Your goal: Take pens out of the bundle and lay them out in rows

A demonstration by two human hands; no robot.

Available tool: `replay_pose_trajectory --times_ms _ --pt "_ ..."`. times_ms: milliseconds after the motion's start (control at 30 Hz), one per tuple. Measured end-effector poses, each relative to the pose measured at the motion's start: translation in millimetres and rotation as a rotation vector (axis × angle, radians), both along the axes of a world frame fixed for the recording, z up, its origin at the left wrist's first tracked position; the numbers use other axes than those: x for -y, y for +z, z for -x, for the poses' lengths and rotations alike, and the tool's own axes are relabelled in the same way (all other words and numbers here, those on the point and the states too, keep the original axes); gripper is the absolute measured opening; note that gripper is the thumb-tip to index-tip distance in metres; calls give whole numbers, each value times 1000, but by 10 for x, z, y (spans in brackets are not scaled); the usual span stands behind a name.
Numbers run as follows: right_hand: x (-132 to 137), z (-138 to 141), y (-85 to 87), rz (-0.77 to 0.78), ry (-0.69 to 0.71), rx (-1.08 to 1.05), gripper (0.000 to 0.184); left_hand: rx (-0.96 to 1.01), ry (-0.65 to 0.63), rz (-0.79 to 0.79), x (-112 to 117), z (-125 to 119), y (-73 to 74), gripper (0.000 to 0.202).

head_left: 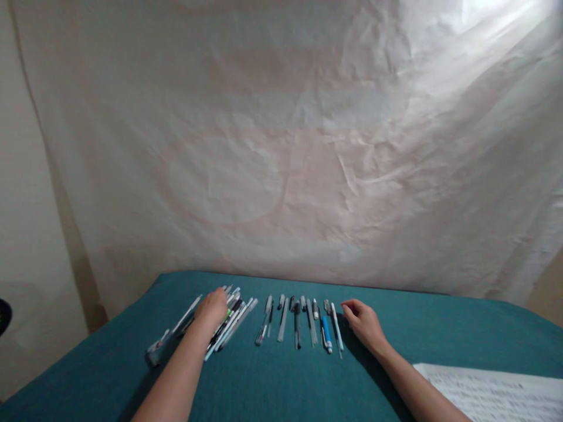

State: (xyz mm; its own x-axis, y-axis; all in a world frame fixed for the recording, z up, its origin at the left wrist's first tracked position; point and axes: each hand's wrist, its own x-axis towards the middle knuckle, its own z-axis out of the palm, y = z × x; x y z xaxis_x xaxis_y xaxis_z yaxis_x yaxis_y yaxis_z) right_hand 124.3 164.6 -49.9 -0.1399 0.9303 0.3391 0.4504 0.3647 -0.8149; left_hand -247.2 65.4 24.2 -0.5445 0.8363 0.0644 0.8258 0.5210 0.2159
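Note:
My left hand [212,308] is over the left side of a heap of pens [232,328], its fingers bent down and closed. Whatever they grip is hidden beneath the hand. To the right of the heap, several pens lie in a spaced row with their caps, among them a clear-barrelled pen [282,321], a dark pen [297,327] and a blue and white pen [326,334]. A pale blue and white pen [337,327] marks the row's right end. Just beside it my right hand [363,321] rests with curled, closed fingers, and nothing shows in them.
A clear, shiny object [155,353] lies left of my left forearm. Written paper [497,387] lies at the table's right front, partly behind my right forearm. The green cloth-covered table [255,387] ends at a hanging pale sheet [281,176].

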Motion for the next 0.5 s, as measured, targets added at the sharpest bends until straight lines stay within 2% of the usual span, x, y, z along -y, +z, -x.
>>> replay_pose_trajectory --times_ms 133,233,367,500 --pt "16 3 30 -14 -1 -4 30 99 -35 -62 49 -63 159 22" --pt "16 3 28 -7 -9 -15 31 202 -98 -123 24 -221 299 24" --pt "5 2 35 13 -11 -37 32 414 -271 -171 -3 -664 396 31" --pt "51 17 176 45 23 -119 32 668 -493 -149 89 -1220 373 30"
